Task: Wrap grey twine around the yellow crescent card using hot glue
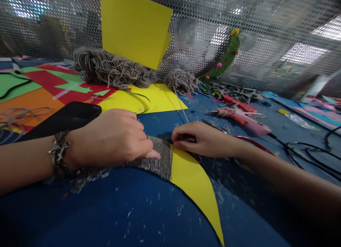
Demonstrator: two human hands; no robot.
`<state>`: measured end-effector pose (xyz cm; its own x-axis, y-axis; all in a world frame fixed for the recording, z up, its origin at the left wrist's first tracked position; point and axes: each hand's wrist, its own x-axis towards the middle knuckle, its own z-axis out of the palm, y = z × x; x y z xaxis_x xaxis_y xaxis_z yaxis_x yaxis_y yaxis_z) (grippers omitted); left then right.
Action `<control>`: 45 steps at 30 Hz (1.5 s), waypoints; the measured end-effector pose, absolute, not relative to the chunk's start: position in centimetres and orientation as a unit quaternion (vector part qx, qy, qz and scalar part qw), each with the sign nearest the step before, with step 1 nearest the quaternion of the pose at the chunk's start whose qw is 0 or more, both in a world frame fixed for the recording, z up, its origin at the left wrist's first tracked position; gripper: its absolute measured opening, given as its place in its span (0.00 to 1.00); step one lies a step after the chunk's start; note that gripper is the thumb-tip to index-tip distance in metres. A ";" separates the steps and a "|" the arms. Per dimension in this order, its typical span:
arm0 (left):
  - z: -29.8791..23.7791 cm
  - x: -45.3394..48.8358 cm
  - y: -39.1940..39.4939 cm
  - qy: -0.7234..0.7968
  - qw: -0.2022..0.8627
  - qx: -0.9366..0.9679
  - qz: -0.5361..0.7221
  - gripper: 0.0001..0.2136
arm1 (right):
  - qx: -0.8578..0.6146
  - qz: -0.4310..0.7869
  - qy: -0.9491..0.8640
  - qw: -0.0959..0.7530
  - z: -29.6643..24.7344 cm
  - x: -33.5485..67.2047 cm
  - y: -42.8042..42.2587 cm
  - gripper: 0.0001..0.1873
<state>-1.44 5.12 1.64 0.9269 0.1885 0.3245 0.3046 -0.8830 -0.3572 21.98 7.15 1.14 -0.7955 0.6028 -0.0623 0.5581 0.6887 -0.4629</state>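
A yellow crescent-shaped paper piece [194,183] lies on the blue table [149,211]; part of it is covered with tight rows of grey yarn [161,158]. My left hand [112,138], a bracelet at its wrist, is closed and presses down on the yarn-wrapped part. My right hand [198,138] is closed in a pinch at the edge of the wrapping, holding a grey yarn strand [181,105] that runs back to a yarn bundle [181,80].
A bigger grey yarn skein [112,67] and coloured paper sheets [50,83] lie at the left. A yellow sheet [133,27] leans on the mesh wall. A pink glue gun [247,119] with its cables and craft scraps lie at the right. A black object [69,117] sits by my left wrist.
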 end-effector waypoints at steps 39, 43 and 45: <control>-0.4 -0.9 5.3 -0.199 -0.098 -0.968 -0.113 0.17 | -0.343 0.277 -0.896 0.059 0.9 22.0 7.0 0.09; -0.3 -1.0 5.3 -0.169 -0.094 -0.974 -0.117 0.18 | -0.347 0.272 -0.895 0.062 0.8 21.9 7.1 0.08; -0.1 -0.9 5.2 -0.149 -0.068 -0.981 -0.104 0.18 | -0.351 0.270 -0.895 0.058 0.8 21.9 7.1 0.08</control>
